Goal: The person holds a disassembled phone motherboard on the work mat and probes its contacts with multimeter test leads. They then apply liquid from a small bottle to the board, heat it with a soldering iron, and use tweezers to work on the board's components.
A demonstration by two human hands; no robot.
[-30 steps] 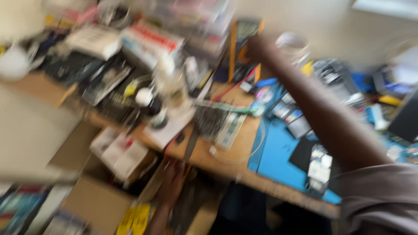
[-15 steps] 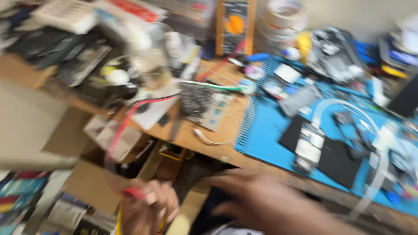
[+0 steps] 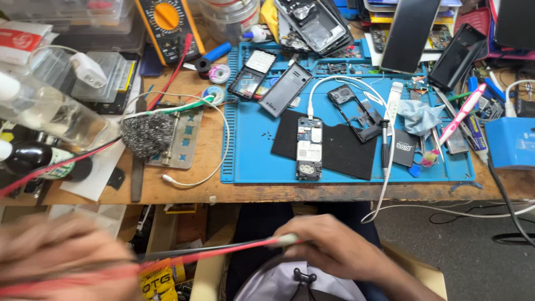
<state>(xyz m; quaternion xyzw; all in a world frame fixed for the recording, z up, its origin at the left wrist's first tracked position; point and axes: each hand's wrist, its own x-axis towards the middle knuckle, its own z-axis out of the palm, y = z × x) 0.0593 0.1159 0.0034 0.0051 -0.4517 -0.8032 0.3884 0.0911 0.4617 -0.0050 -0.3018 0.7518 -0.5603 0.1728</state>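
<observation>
My right hand (image 3: 340,252) is low at the desk's front edge, pinching the end of a red and a black test lead (image 3: 223,251). The leads run left into my blurred left hand (image 3: 61,257), which is closed around them below the desk. A red wire leads up across the desk toward a yellow multimeter (image 3: 167,25) at the back. An opened phone with a bare circuit board (image 3: 309,147) lies on a black pad on the blue work mat (image 3: 251,164), plugged into a white cable (image 3: 384,167).
A wad of steel wool (image 3: 147,134) sits on a metal jig left of the mat. Clear and dark bottles (image 3: 50,114) stand at the far left. Phone shells, screens, tweezers, a glue tube and a blue box (image 3: 512,142) crowd the back and right. Cardboard boxes sit under the desk.
The view has steadied and swung right. My right hand has come back from the rear of the desk to my lap, and both hands now hold the test leads.
</observation>
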